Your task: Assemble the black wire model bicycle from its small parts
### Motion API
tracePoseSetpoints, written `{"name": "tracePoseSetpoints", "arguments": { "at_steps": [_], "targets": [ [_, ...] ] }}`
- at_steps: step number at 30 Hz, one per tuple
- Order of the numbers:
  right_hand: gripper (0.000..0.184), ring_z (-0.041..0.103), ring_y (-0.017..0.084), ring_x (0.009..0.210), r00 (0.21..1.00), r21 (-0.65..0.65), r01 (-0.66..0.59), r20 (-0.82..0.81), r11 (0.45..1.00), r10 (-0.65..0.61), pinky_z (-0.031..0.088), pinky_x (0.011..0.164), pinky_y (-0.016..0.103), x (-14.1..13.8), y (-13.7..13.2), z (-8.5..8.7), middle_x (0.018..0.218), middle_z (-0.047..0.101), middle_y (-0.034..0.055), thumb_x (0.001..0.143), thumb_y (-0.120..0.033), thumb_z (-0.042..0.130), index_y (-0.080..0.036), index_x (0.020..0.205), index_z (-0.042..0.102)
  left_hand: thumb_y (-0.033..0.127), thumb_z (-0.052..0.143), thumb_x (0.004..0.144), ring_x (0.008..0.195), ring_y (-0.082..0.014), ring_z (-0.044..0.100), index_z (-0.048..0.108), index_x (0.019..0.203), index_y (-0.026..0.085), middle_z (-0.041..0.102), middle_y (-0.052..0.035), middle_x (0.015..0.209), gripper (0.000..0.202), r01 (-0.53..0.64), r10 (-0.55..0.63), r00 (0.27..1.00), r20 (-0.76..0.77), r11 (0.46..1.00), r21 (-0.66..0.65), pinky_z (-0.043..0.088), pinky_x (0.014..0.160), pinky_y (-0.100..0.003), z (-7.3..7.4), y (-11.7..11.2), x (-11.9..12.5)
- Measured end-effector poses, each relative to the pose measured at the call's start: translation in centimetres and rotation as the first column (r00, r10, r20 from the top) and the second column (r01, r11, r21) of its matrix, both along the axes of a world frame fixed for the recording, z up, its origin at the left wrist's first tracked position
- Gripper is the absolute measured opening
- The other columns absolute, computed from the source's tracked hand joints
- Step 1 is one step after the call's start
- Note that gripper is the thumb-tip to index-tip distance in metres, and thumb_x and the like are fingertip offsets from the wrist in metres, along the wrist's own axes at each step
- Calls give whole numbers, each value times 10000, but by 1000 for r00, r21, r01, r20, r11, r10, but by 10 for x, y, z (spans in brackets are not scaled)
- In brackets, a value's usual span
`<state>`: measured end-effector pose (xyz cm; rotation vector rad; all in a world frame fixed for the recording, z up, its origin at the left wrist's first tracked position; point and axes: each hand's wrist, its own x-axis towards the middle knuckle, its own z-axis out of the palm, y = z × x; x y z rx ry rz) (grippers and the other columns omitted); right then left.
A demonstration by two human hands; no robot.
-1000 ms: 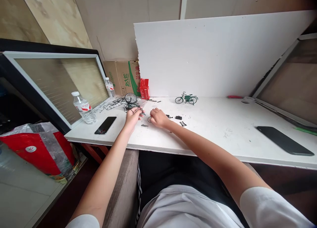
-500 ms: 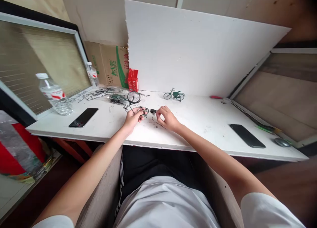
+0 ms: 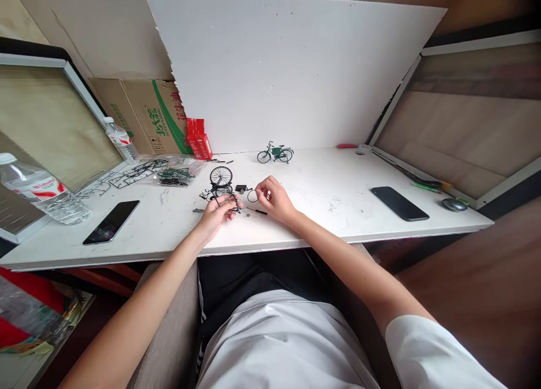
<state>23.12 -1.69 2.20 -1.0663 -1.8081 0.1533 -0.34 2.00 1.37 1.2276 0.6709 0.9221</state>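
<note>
My left hand is closed around the thin black frame of a model bicycle, above the front part of the table. A black spoked wheel stands out just beyond the hand; whether it joins the frame is hard to tell. To the right, my right hand has thumb and fingers pinched together, and what lies between the tips is hidden. A thin black ring shows beside those fingertips. Near the ring sits a small black block. Below lies a short black rod.
A finished-looking green model bicycle stands at the back. Left are parts in a plastic bag, black sprue frames, a phone and water bottles. Another phone and a mouse lie right.
My view has turned right, so the table things sit further left. My left hand has tilted the black bicycle frame lower. The black rod now shows below my right hand, which stays pinched.
</note>
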Motion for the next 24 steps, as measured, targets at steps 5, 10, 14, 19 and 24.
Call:
{"name": "tracePoseSetpoints", "arguments": {
  "at_steps": [5, 10, 14, 19, 24],
  "targets": [
    [181, 582, 179, 788, 1000, -12, 6, -3, 1000, -6, 489, 661, 325, -6, -6, -3, 1005, 603, 61, 1077, -368, 509, -234, 1021, 617, 362, 814, 817, 609, -70, 540, 708, 1118, 146, 735, -83, 1011, 386, 33, -31, 997, -69, 999, 29, 356, 542, -218, -4, 2, -2],
    [240, 607, 202, 878, 988, -72, 15, -151, 997, -25, 512, 648, 320, -20, -14, -7, 1082, 609, 94, 1090, -433, 495, -236, 1030, 619, 368, 786, 823, 628, -94, 552, 705, 1051, 131, 739, -93, 976, 339, 135, -109, 976, -186, 983, 129, 422, 582, -246, -3, 5, -2],
    [204, 610, 197, 863, 998, -71, -54, 2, 996, 55, 521, 700, 329, -25, -21, -10, 1062, 633, 82, 1104, -385, 478, -239, 1077, 619, 348, 785, 787, 600, -105, 566, 688, 1006, 137, 725, -61, 881, 319, 127, -91, 968, -233, 981, 145, 438, 586, -260, -4, 7, -2],
    [165, 637, 227, 962, 987, -7, -52, 153, 999, 52, 529, 767, 347, -28, -23, -12, 1071, 655, 91, 1103, -287, 474, -248, 1126, 633, 312, 771, 763, 607, -116, 601, 678, 1019, 144, 749, -73, 918, 321, 145, -113, 967, -227, 980, 133, 473, 610, -268, -6, 8, -2],
    [172, 655, 235, 970, 986, 16, -15, 165, 1000, 12, 528, 757, 353, -28, -21, -15, 1088, 666, 99, 1096, -250, 461, -249, 1143, 626, 295, 783, 753, 588, -112, 591, 686, 988, 146, 754, -79, 900, 294, 138, -110, 974, -197, 982, 131, 471, 596, -264, -6, 7, -2]
  ]
}}
